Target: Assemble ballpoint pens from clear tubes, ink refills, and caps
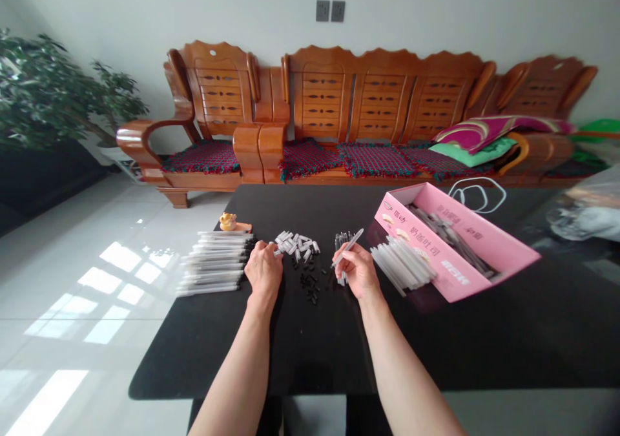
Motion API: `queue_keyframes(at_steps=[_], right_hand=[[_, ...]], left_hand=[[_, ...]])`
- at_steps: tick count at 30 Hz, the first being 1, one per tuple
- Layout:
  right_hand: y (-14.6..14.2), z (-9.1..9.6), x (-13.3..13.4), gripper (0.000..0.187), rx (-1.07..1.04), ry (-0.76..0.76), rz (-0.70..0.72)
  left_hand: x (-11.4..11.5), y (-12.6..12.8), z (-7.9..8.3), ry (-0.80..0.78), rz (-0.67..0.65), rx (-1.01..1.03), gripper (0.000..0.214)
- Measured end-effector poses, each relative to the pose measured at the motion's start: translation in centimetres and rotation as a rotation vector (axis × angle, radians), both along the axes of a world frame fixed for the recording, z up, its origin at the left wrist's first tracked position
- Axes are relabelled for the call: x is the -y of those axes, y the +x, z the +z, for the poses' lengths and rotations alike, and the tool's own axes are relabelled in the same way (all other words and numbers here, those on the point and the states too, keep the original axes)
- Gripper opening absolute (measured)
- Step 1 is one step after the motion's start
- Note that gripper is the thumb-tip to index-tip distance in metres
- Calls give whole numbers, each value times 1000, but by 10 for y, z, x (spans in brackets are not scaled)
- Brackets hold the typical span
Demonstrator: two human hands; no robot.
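My right hand (359,271) pinches a translucent pen barrel (352,242), tilted up to the right. Under that hand lies a bundle of thin dark-tipped pen refills (341,237), partly hidden by it. My left hand (265,269) is closed with its back up, at the left edge of a pile of white pen caps (296,243); a bit of white shows at its fingertips, but I cannot tell what they grip. Small black pen parts (309,282) are scattered between the hands. Left of my left hand is a row of pale pens (210,265) with dark ends.
More translucent barrels (403,265) lie against a pink box (453,255), which holds dark grey sticks. A small yellow figurine (227,221) stands behind the pens. White cord (479,194) and a plastic bag (584,213) lie on the black table (310,365). Wooden seats (322,93) stand beyond.
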State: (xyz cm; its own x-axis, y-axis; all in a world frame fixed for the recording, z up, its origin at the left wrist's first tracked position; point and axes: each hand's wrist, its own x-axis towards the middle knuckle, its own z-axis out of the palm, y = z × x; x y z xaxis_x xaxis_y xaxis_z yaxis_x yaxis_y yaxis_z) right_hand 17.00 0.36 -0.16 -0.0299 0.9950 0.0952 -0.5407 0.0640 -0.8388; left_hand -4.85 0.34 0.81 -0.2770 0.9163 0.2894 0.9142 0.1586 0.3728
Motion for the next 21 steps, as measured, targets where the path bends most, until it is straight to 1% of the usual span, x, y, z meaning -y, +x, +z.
queue_keyframes(at_steps=[4, 9, 12, 14, 16, 17, 19, 21], right_hand=[[1, 0, 2, 9, 14, -30, 52], [-1, 3, 7, 12, 23, -40, 165], [-3, 5, 9, 15, 54, -28, 217], [-4, 5, 9, 17, 69, -24, 218], [-5, 4, 9, 19, 92, -17, 188], [-5, 3, 9, 21, 114, -13, 168], [-7, 1, 9, 24, 195, -5, 128], [-9, 1, 10, 26, 356, 37, 77]], left_hand=[[-1, 0, -4, -37, -14, -14, 9], [-2, 4, -7, -18, -66, -56, 4], [-1, 8, -8, -6, -105, -51, 5], [0, 10, -7, 32, -122, -6, 10], [-1, 11, -6, 93, -149, 116, 16], [-3, 11, -6, 127, -171, 209, 18], [-6, 13, -8, 182, -218, 470, 19], [-9, 16, -10, 207, -254, 806, 24]])
